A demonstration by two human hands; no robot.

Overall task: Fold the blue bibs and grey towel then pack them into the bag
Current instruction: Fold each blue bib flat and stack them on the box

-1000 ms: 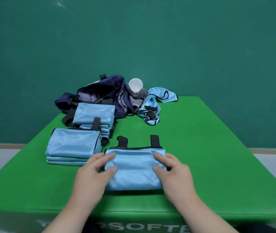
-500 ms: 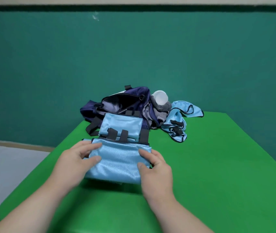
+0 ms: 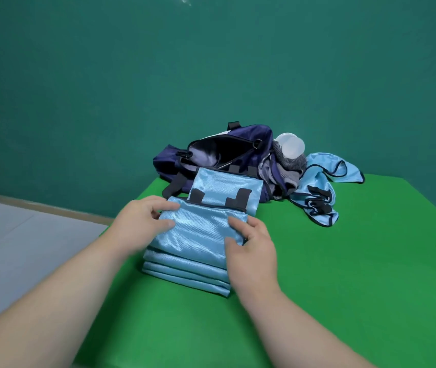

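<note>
A folded blue bib [image 3: 198,229] lies on top of a stack of folded blue bibs [image 3: 185,274] on the green table [image 3: 344,288]. My left hand [image 3: 142,224] pinches the top bib's left edge. At the bib's right edge, my right hand [image 3: 251,245] holds on with curled fingers. Behind it sits a second stack of folded bibs [image 3: 227,187] with black straps. The dark blue bag [image 3: 217,152] lies open at the table's far edge. A grey towel [image 3: 288,168] is bunched at the bag's right side, and an unfolded blue bib [image 3: 320,189] lies crumpled beyond it.
A translucent white cup or lid [image 3: 291,146] rests on the grey towel. The table's left edge runs close to the stacks, with grey floor [image 3: 25,235] beyond. A teal wall [image 3: 211,62] stands behind the table.
Both hands carried the folded bib from the table's front to the left and set it on the near stack. The camera view swung left with them.
</note>
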